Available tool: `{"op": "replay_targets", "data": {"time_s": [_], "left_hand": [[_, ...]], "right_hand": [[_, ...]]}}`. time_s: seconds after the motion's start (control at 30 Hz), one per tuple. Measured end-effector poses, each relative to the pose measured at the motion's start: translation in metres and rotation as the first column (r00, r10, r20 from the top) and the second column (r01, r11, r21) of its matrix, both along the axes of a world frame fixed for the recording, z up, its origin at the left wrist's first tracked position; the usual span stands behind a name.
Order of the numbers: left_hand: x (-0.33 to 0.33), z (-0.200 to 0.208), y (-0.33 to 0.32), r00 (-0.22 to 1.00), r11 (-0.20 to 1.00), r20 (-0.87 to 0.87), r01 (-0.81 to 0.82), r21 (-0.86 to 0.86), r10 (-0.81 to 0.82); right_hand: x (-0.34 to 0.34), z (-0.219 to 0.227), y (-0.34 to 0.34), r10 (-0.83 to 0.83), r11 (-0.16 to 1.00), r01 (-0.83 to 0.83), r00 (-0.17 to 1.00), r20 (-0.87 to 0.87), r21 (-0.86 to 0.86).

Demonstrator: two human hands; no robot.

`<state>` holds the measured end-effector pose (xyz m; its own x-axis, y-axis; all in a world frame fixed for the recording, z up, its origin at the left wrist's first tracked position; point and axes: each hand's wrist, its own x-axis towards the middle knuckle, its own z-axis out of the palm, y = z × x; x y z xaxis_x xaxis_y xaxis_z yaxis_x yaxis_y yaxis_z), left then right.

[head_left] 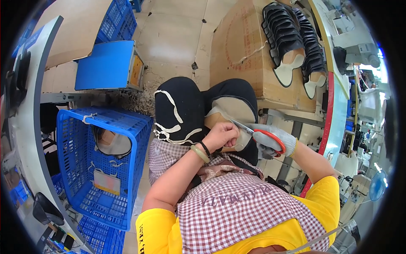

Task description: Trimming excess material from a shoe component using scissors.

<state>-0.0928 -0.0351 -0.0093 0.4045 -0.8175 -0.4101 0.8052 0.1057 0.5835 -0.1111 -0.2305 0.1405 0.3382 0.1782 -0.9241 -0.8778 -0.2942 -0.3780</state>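
On my lap lies a beige and grey shoe upper (233, 109) with a dark edge. My left hand (222, 135) is bare, wears a bracelet at the wrist, and its fingers are closed on the upper's near edge. My right hand (274, 142), in a grey knit glove, grips scissors (277, 143) with red handles. The blades point left, over the upper and close to my left fingers; whether they cut into the material I cannot tell. Thin cream offcut strips (171, 106) rest on my dark trouser leg, left of the upper.
A blue plastic crate (137, 156) at left holds another shoe upper (112, 142) and a small flat piece. Rows of stacked black-and-cream uppers (283, 46) top a cardboard box (237, 42) at far right. A blue-topped box (103, 65) stands far left, near scraps (146, 95) on the floor.
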Motion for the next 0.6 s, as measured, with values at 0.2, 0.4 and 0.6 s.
{"op": "replay_targets", "data": {"time_s": [0.2, 0.4, 0.6], "left_hand": [[-0.004, -0.003, -0.002, 0.997, 0.993, 0.064, 0.042, -0.112, -0.035], [-0.006, 0.004, 0.001, 0.987, 0.968, 0.068, 0.153, -0.198, -0.142], [-0.014, 0.027, 0.007, 0.817, 0.895, 0.501, -0.415, 0.167, 0.285]], "right_hand": [[0.012, 0.0, 0.018, -0.014, 0.997, 0.013, 1.0, -0.016, -0.073], [0.012, -0.034, 0.024, -0.091, 0.996, 0.089, 0.992, 0.091, 0.024], [-0.008, -0.051, 0.014, -0.315, 0.942, 0.298, 0.944, 0.097, 0.153]]}}
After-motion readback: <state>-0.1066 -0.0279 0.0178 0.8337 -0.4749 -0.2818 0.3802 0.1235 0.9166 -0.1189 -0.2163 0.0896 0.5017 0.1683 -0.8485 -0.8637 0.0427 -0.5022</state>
